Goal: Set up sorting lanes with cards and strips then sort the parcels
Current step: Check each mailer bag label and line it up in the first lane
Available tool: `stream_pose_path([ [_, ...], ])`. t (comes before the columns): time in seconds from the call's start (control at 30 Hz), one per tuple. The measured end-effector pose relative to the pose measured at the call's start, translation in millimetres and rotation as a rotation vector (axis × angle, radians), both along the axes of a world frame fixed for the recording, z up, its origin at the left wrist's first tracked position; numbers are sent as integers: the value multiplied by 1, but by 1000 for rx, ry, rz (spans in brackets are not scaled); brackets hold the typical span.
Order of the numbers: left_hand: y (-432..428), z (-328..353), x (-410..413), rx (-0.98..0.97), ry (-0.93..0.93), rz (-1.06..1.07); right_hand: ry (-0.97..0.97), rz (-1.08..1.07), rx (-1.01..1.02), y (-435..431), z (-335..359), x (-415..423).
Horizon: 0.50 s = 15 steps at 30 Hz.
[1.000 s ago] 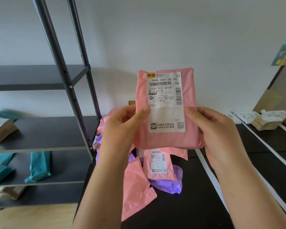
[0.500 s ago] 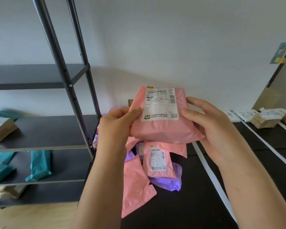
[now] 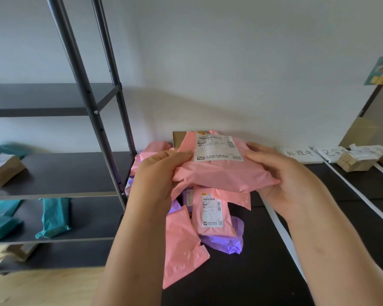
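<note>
Sorting stage, one parcel in hand. The pink mailer (image 3: 221,175) is gripped at both ends: the left hand (image 3: 157,173) curls round its left edge with the thumb on top, and the right hand (image 3: 281,173) cups its right end. A second ago it stood upright at eye level with its shipping label (image 3: 217,149) facing the camera. It now lies tilted nearly flat and lower, just above the unsorted heap of pink and purple mailers (image 3: 210,215) at the left end of the black counter (image 3: 263,272). This suggests that the label has been read and a lane chosen, with the carry to that lane as the next step.

Lanes: white strips (image 3: 276,224) run across the counter to the right of the heap, and handwritten cards (image 3: 300,153) sit at their far ends against the wall. A small cardboard parcel (image 3: 356,162) lies in a lane on the right, so sorting seems to be under way, though most of the heap remains.

Shelf rack (image 3: 60,171) at left: the middle shelf carries a kraft parcel (image 3: 2,168), and the shelf below holds teal mailers (image 3: 54,217).
</note>
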State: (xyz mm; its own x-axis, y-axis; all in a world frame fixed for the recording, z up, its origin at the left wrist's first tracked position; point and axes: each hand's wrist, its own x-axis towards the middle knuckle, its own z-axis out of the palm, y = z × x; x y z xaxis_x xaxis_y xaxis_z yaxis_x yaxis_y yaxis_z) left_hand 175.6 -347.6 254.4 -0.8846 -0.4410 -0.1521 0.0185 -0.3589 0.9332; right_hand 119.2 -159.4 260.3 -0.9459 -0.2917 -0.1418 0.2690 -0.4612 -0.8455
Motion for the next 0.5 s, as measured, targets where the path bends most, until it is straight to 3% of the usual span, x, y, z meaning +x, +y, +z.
stream_pose_path([
  [0.13,-3,-3,1,-85,8,3,154,85,193,6,-4,1],
  [0.3,-5,-3,0,-275,2,14,434,-8,540,10,-7,10],
  [0.5,0,-5,-1,-278,117,114,515,-99,753,6,-14,11],
])
